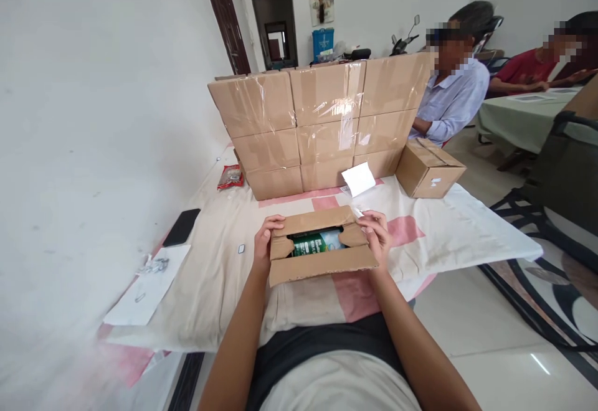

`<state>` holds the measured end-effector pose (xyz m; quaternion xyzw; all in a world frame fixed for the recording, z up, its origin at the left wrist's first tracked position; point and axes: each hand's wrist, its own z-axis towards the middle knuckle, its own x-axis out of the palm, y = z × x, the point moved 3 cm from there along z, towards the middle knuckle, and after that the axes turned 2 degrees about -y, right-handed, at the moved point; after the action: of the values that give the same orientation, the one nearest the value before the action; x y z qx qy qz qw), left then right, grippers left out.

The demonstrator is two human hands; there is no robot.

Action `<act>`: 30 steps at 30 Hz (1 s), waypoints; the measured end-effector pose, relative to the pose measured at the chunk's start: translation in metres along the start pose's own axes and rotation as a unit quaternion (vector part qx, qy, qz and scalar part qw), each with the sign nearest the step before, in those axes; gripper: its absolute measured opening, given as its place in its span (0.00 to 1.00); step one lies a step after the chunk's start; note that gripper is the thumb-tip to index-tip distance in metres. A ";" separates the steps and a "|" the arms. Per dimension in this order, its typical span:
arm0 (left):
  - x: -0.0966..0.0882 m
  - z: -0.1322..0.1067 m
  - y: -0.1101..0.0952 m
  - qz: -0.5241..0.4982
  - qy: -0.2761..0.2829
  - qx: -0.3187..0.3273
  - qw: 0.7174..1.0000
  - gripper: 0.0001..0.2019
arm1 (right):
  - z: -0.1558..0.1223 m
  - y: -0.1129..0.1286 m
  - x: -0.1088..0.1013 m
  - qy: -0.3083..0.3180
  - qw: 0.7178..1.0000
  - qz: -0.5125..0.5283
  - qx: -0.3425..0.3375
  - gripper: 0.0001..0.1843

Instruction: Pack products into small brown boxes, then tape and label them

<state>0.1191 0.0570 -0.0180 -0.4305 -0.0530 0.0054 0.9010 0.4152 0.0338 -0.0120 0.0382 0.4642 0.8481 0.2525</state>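
Note:
In front of me is a small cardboard box (322, 268), its top flaps partly spread, leaving a gap in the middle. Through that gap shows a green printed package (317, 244); the rest of it is hidden inside. My left hand (266, 236) grips the box's left end, thumb and fingers at the far flap. At the right end my right hand (377, 236) is closed on the box's edge. A small white scrap (357, 212) shows by its fingers; whether they pinch it I cannot tell.
Behind the box stands a wall of taped cartons (322, 124). A white paper (359, 179) leans there, with a closed carton (430, 168) to the right. Left lie a red packet (230, 177), a black phone-like slab (182, 227) and a paper sheet (149, 292). Two people sit beyond.

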 end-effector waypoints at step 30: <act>-0.001 -0.006 0.001 -0.021 0.043 -0.022 0.999 0.27 | -0.029 0.002 0.014 0.054 0.995 0.003 0.084 0.31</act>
<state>0.1189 0.0526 -0.0229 -0.4490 -0.0228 -0.0332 0.8926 0.3933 0.0169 -0.0289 0.0150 0.5467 0.8077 0.2203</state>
